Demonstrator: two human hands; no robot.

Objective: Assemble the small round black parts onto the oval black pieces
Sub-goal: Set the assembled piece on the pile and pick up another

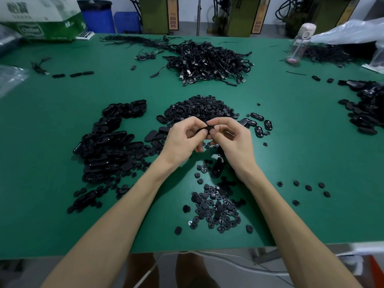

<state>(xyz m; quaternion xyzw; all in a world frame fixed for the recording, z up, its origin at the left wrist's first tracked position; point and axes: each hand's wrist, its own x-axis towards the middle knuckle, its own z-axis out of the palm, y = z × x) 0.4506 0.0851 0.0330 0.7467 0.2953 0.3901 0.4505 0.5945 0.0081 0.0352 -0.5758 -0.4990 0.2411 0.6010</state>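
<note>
Both hands, left hand (182,136) and right hand (230,136), pinch one oval black piece (208,128) above mid-bench (62,121); large heaps of round parts (199,109) and ovals (108,146) suggest much work remains.

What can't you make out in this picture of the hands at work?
Head view only.
The black piece pinched between left hand and right hand: fingers cover it; whether a round part is on, unclear.
Far-right pile of oval pieces: cut off by frame edge.
Lettering on the box: blurred.
</note>
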